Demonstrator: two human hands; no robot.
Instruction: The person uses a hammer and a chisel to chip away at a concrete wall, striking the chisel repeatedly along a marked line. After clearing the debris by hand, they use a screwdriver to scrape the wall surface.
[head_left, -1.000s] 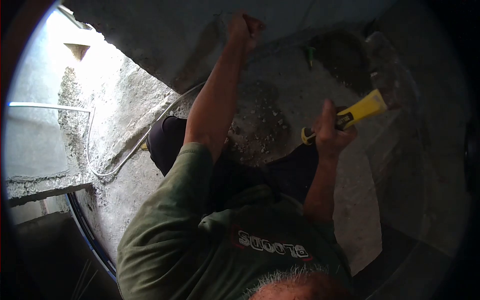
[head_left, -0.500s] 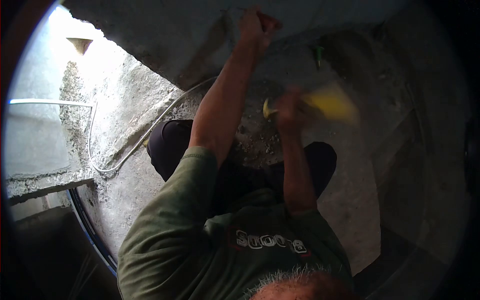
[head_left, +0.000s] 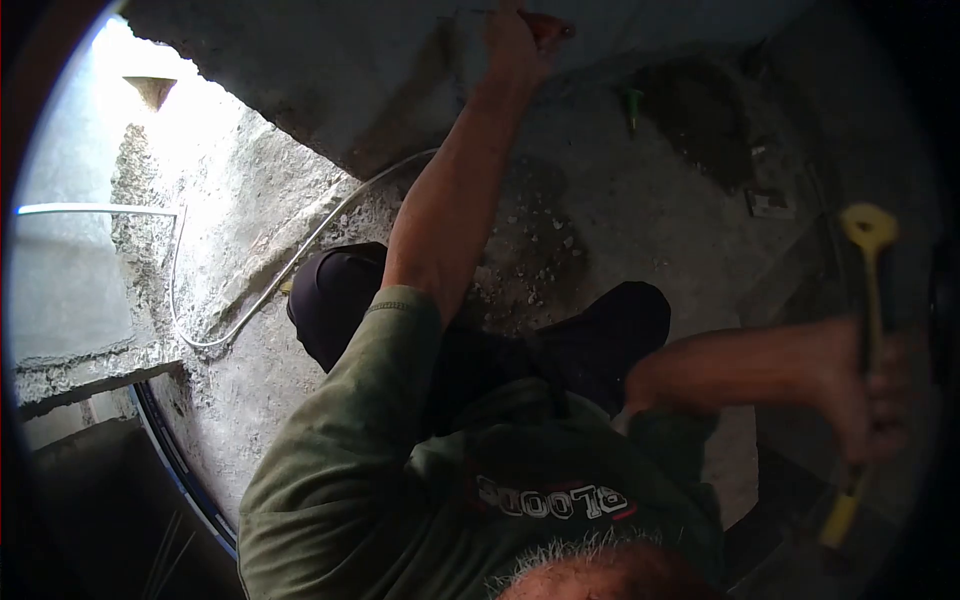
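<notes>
Against the grey wall at the top, my left hand (head_left: pixel 512 48) is closed around a red-handled tool (head_left: pixel 548 28), whose thin shaft points left. Far out to the right, my right hand (head_left: pixel 875 405) grips a yellow hammer-like tool (head_left: pixel 874 280). Its wide yellow end is above the hand and another yellow part shows below; motion blurs it somewhat. Between my knees lies loose rubble (head_left: pixel 535 255) on the concrete floor.
A white cable (head_left: pixel 265 295) loops over the rough concrete at left. Dark hoses (head_left: pixel 175 460) curve at lower left. A green object (head_left: pixel 633 108) is at upper right, with a small box (head_left: pixel 770 204) further right. A broken wall edge (head_left: pixel 290 130) runs diagonally.
My right hand has swung from the middle out to the far right with the yellow tool. My left hand stays near the wall with the red-handled tool, shifted slightly upward.
</notes>
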